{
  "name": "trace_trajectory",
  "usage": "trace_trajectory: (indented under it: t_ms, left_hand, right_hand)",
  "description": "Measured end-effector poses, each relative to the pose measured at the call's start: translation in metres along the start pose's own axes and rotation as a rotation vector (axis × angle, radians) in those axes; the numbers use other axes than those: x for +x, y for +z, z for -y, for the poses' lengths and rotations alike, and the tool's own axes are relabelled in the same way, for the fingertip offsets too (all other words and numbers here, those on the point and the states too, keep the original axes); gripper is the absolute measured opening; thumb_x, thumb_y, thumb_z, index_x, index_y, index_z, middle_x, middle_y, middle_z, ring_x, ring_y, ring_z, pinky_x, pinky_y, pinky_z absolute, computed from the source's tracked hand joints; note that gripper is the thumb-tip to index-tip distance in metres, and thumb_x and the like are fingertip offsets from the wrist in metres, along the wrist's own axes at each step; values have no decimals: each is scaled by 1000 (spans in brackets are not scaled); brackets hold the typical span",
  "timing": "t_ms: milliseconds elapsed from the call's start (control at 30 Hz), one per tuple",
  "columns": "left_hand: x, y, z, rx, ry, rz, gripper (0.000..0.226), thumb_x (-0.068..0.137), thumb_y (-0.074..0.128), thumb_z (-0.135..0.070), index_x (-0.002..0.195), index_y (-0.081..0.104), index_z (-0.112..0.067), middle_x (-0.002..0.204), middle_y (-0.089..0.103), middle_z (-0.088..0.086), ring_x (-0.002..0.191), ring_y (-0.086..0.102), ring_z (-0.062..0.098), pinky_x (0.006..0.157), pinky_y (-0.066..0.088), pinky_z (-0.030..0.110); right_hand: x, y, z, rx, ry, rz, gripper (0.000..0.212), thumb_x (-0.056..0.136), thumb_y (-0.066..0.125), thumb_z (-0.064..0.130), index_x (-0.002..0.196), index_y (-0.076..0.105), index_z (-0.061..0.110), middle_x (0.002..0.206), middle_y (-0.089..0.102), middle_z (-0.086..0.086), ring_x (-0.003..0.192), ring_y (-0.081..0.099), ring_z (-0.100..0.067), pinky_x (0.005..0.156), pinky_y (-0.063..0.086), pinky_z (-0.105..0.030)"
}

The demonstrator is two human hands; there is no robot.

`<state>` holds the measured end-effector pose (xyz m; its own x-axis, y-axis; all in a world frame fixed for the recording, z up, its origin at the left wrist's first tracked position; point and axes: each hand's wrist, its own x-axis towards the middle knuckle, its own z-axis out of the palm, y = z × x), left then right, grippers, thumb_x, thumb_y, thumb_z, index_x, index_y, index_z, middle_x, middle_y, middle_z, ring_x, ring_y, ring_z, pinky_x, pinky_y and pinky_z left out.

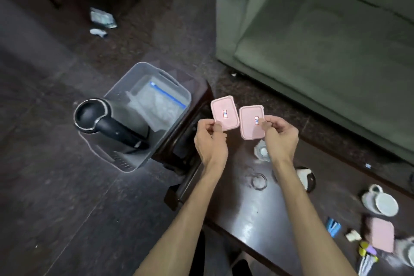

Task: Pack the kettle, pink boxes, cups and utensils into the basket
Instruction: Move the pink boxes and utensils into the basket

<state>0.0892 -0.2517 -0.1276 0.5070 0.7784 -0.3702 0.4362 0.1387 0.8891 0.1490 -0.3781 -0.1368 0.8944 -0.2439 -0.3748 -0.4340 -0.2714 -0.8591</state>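
— Head view first: what did each hand have?
— The left hand (209,139) pinched one pink box (224,112) by its near edge, thumb on the lid, fingers (216,126) closed on it. The right hand (280,135) pinched a second pink box (252,122) the same way, at that box's right near corner.

— Where did the boxes sit against the fingers?
— Each box stood out at about 12 o'clock from its own fingertips, lids facing up toward the camera, each with a small label. They were just beside each other, apart by a thin gap, held in the air above the left end of the dark counter (244,215).

— And the basket?
— The grey basket (154,141) stood on the floor at 9 o'clock from the left hand, against the counter's end. The black kettle (105,121) was already in its near half, and a clear zip bag (160,102) with a blue strip lay in the far half.

— Anything left on the counter?
— At 4 o'clock from the right hand, well apart: a white cup (380,203) on its side, a third pink box (382,234), and blurred utensils (367,255) by the frame's edge.
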Motion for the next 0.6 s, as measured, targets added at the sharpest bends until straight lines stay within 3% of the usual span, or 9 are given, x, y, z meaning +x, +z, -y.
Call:
trace_trajectory:
  t_ms: [133,233,367,467,533,600]
  left_hand:
    - [49,-44,-8,-74,-60,-107,5,102,59,-10,99,59,-13,85,68,8,65,71,26,77,63,56]
    - [78,-66,-10,-101,-104,-197,10,104,58,-13,95,56,-16,75,64,-2,65,72,27,80,63,56]
    - [106,-79,-9,-143,-165,-322,5,104,58,-14,100,55,-14,72,62,-5,71,75,32,86,61,55]
    - [123,-74,-7,-232,-234,-391,4,103,54,-9,105,52,-12,71,62,-6,61,70,23,82,64,54]
    - [133,-69,-8,-245,-290,-398,9,102,49,-8,111,49,-11,72,69,2,62,72,26,83,65,50]
    - [142,-64,-8,-237,-347,-401,16,102,47,-7,117,49,-9,91,76,19,68,75,31,84,64,48]
  right_hand:
    - [-12,71,29,-64,-65,90,16,86,70,12,90,82,23,82,79,2,76,71,-13,79,58,-28]
    - [-14,118,48,-131,-119,184,11,84,74,14,89,82,20,83,80,-3,70,66,-9,81,58,-32]
    - [-9,171,67,-251,-184,283,12,84,77,18,94,83,17,81,77,1,74,66,-9,88,58,-35]
    - [-3,200,74,-349,-234,328,14,84,75,21,94,84,23,76,72,9,80,69,-11,88,56,-29]
    - [3,217,78,-406,-251,343,18,84,72,19,97,84,24,79,73,8,88,73,-16,89,54,-27]
    - [9,231,79,-459,-256,342,23,85,68,17,100,84,24,90,80,4,97,75,-21,90,53,-27]
